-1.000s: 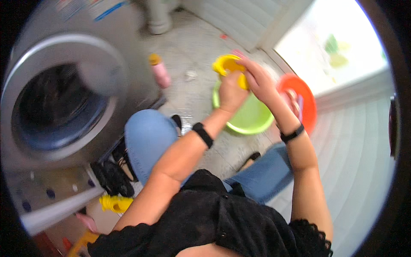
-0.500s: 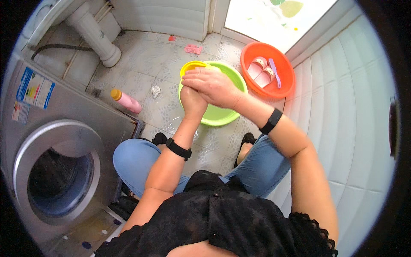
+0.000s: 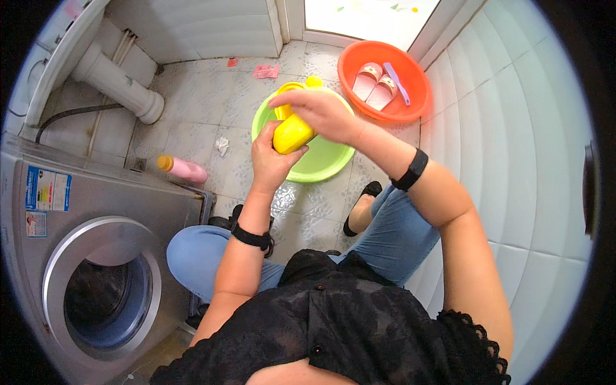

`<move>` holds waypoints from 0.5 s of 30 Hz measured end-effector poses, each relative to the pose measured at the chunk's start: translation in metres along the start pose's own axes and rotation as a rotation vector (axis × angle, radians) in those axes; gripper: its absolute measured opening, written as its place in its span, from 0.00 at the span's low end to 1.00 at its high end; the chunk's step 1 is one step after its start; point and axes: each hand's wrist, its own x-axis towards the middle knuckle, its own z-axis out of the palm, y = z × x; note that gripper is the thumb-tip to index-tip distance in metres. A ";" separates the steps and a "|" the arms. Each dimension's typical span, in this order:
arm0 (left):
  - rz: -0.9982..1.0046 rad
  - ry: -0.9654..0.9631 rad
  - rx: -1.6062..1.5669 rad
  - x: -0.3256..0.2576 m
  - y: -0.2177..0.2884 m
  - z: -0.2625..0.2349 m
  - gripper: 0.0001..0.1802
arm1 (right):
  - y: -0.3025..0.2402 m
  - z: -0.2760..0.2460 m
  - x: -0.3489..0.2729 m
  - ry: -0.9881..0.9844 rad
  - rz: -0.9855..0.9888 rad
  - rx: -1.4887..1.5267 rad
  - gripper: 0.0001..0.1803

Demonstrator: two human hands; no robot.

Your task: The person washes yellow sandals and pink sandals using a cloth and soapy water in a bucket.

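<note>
Above the green basin (image 3: 324,162), my left grip (image 3: 271,167) holds the yellow item (image 3: 294,133), which looks like a slipper. Its rounded end sits between my thumb, at the near right, and my fingers, along the left side. My right grip (image 3: 328,117) lies spread and flat over the far end, fingers pointing left; its palm is hidden, so I cannot tell whether it presses on the item. A yellow edge (image 3: 292,86) shows beyond my fingers; I cannot tell whether it belongs to the same piece.

Handling notes, in my judgement:

1. I use the left grip as the clamp: thumb opposed to fingers, firm enough to resist twisting, since a smooth surface may slip if wet.
2. I treat the right grip as the moving side, with the palm level and the pressure even along the item.
3. I position the item inside the basin rim, so that any drips fall there and not on the tiled floor (image 3: 308,221).
4. I leave clearance on the right, where the orange basin (image 3: 420,102) stands near with 2 pink slippers (image 3: 374,86) and a purple brush (image 3: 396,83).
</note>
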 end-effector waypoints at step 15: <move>-0.093 0.078 -0.768 -0.002 0.005 -0.004 0.27 | 0.085 -0.031 0.001 0.222 0.229 -0.017 0.18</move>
